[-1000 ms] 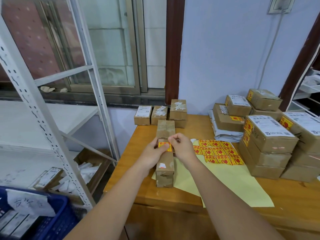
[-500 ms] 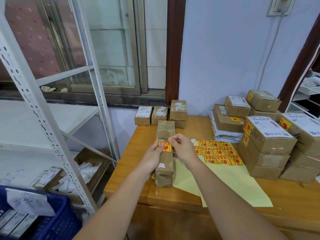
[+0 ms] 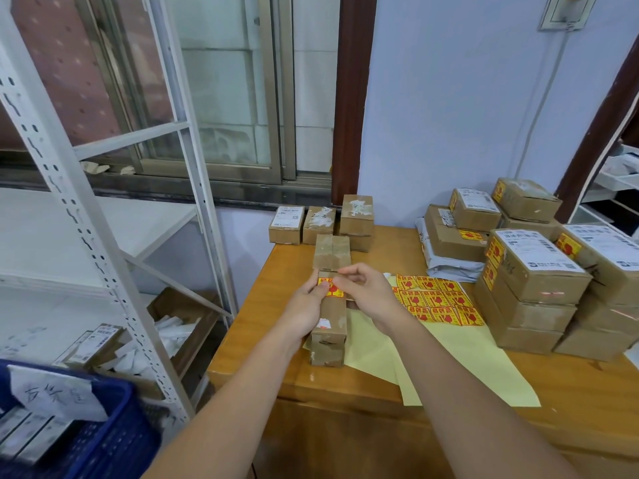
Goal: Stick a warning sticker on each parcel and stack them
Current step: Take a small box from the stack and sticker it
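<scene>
Two hands are working over the long parcel point(image 3: 329, 319) lying on the wooden table point(image 3: 276, 288). Left hand point(image 3: 304, 312) is gripping the parcel's left side, thumb pressing the warning sticker point(image 3: 331, 286) on its top face. Right hand point(image 3: 363, 292) is pinching the sticker's right edge. Beyond lie the sticker sheet point(image 3: 435, 300) and stacked parcels point(image 3: 539, 288).
</scene>
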A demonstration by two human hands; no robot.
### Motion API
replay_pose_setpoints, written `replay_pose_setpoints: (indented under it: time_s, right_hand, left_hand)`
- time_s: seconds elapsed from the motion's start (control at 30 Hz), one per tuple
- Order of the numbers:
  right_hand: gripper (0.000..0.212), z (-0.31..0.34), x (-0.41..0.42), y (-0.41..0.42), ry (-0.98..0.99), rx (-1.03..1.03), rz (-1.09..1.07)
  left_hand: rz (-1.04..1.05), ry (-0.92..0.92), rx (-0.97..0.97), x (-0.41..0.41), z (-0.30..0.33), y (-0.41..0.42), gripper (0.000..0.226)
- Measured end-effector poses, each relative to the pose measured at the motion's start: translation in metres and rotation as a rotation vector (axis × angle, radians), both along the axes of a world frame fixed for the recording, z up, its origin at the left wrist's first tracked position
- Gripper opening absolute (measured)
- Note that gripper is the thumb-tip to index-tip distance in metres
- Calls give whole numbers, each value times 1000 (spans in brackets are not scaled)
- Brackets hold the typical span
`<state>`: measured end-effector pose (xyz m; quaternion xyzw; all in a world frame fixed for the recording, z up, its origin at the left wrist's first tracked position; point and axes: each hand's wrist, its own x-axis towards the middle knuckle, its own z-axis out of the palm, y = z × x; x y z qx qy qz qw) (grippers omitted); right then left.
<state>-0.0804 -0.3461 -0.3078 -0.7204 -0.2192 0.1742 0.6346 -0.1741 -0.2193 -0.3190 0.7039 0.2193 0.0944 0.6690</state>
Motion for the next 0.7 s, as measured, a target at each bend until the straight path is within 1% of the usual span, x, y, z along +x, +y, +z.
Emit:
replay_pose_setpoints:
  time_s: [0.13, 0.2, 0.33, 0.43, 0.5, 0.57, 0.63, 0.67, 0.7]
  right_hand:
    - [6, 2, 4, 8, -11, -43, -73]
    - [7, 4, 6, 12, -34, -90, -117]
    - [9, 8, 1, 14, 3, -86, -126]
    - [16, 7, -10, 12, -85, -111, -136]
    - [24, 8, -20, 8, -143, -157, -125]
    - [32, 10, -30, 1, -101, -132, -78]
    - [29, 10, -41, -8, 5, -60, -16]
    - [31, 7, -45, -12, 33, -61, 3]
    - [39, 3, -48, -16, 29, -99, 12]
  left_hand:
    - [0, 6, -14, 2, -3, 1, 55]
    - [1, 2, -22, 2, -2, 1, 54]
    - [5, -4, -38, 0, 0, -1, 53]
    - [11, -3, -34, -2, 2, -3, 52]
    - [8, -1, -26, -4, 2, -5, 53]
    - [11, 8, -4, -5, 4, -5, 53]
    - [21, 6, 6, -5, 4, -4, 52]
    - [23, 3, 5, -4, 3, -4, 52]
    - [26, 0, 6, -3, 3, -5, 52]
